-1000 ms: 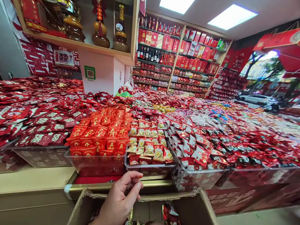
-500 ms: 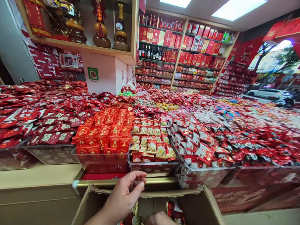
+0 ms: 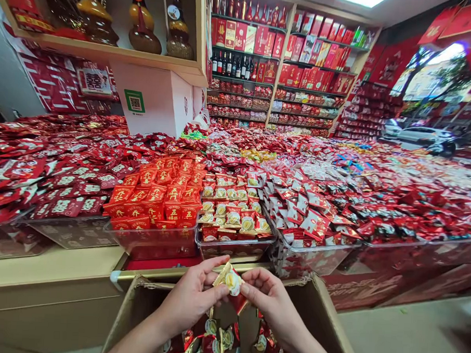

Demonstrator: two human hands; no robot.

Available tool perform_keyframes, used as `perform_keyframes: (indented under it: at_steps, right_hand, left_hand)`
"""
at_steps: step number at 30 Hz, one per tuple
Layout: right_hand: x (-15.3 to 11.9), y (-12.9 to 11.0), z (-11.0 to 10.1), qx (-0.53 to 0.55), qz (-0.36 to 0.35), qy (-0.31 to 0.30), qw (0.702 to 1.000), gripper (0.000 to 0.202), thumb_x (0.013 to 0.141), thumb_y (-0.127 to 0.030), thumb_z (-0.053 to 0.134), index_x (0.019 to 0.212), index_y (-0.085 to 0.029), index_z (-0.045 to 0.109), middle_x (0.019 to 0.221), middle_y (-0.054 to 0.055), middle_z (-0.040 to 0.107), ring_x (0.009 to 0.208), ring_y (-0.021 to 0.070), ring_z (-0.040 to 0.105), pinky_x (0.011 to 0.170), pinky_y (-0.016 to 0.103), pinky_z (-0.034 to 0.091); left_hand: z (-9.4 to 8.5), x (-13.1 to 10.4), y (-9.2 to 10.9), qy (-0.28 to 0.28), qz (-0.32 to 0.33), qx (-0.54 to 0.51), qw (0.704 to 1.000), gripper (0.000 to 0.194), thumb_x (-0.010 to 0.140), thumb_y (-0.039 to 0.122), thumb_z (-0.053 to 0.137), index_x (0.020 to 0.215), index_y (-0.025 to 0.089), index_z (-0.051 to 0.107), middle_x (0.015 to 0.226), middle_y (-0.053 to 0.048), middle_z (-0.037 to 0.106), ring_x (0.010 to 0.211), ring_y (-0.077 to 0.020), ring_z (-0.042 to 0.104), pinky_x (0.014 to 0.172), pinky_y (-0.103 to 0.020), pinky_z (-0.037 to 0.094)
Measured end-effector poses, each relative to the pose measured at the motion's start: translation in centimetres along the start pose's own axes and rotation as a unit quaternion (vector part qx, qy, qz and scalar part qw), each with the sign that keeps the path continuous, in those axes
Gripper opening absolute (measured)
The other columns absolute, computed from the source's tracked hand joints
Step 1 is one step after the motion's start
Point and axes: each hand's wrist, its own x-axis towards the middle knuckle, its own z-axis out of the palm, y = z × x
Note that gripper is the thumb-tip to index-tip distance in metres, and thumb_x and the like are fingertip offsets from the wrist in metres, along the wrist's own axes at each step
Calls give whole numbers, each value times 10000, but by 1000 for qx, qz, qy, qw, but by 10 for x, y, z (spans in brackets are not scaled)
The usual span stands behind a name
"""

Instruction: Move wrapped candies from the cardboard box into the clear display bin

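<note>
Between my two hands is a small wrapped candy (image 3: 231, 283) in gold, white and red, with a yellow fruit picture on it. My left hand (image 3: 199, 289) pinches its gold end between thumb and fingers. On the other side, my right hand (image 3: 268, 297) grips it with thumb and forefinger. Both hands are above an open cardboard box (image 3: 130, 310), where more wrapped candies (image 3: 212, 344) of the same look lie loose. Just beyond stands a clear bin (image 3: 236, 248) filled with rows of matching candies (image 3: 234, 216).
Left of that bin, another holds red packets (image 3: 156, 194); to its right is one of red-and-white packets (image 3: 309, 216). Piled sweets spread across the counter behind. A wooden cabinet (image 3: 127, 57) overhangs at upper left. Shelves (image 3: 281, 59) with bottles and red boxes line the back.
My right hand has come up out of the box with a candy, and my left hand now grips it too. The view has tilted slightly down.
</note>
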Motion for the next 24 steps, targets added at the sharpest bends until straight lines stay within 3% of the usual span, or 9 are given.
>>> perform_keyframes:
  at_steps: [5, 8, 10, 14, 16, 19, 20, 24]
  right_hand:
    - [-1, 4, 0, -21, -27, 1, 999, 254, 607, -305, 714, 701, -144, 542, 635, -14, 562, 588, 83, 483, 564, 211, 386]
    - [-5, 13, 5, 26, -10, -9, 1000, 320, 600, -342, 710, 793, -165, 527, 687, -3, 571, 598, 108, 508, 563, 254, 438]
    - [-8, 12, 6, 44, -3, -29, 999, 315, 628, -381, 677, 792, -170, 512, 656, -1, 563, 575, 124, 518, 518, 271, 450]
    - [6, -30, 3, -109, -106, 2, 988, 196, 738, -352, 570, 801, -168, 548, 680, 4, 554, 599, 112, 496, 529, 233, 417]
    - [32, -64, 4, -215, -179, 29, 960, 175, 779, -330, 508, 832, -172, 559, 686, -1, 552, 595, 107, 480, 550, 229, 403]
    - [89, -106, 15, -408, -246, 24, 879, 191, 809, -249, 432, 876, -141, 575, 766, 37, 591, 694, 129, 510, 650, 242, 404]
    - [108, -113, 20, -473, -232, 9, 850, 215, 818, -217, 399, 910, -132, 574, 790, 46, 601, 707, 130, 516, 661, 239, 402]
    - [163, -113, 42, -555, -200, -61, 805, 204, 769, -151, 440, 827, -131, 635, 725, 42, 627, 657, 132, 521, 622, 229, 391]
  left_hand:
    - [4, -1, -1, -29, 3, 9, 1000, 414, 720, 295, 620, 1084, 155, 482, 787, -21, 626, 660, -126, 571, 570, -224, 437]
    - [8, -2, 0, 1, 23, -5, 1000, 227, 688, 299, 649, 822, 156, 535, 720, 12, 589, 653, -113, 553, 600, -224, 447]
    - [9, -2, 1, 22, 29, -18, 999, 229, 678, 310, 655, 766, 169, 498, 672, 35, 564, 608, -100, 543, 569, -209, 442]
    - [7, -4, 7, 61, 70, 29, 995, 199, 755, 338, 561, 861, 186, 491, 676, 33, 564, 586, -96, 546, 557, -202, 429]
    - [5, -4, 8, 99, 97, 75, 988, 164, 772, 310, 538, 877, 188, 508, 676, 39, 547, 589, -91, 536, 581, -201, 427]
    - [2, -4, 5, 116, 104, 113, 981, 134, 779, 283, 520, 874, 189, 529, 657, 42, 521, 586, -97, 521, 566, -197, 420]
    - [2, -4, 4, 113, 106, 121, 981, 133, 782, 279, 513, 877, 189, 533, 660, 39, 524, 587, -100, 519, 564, -198, 421]
    - [0, -4, -5, 104, 124, 151, 975, 138, 789, 274, 492, 888, 193, 543, 695, 20, 547, 594, -110, 515, 578, -212, 430]
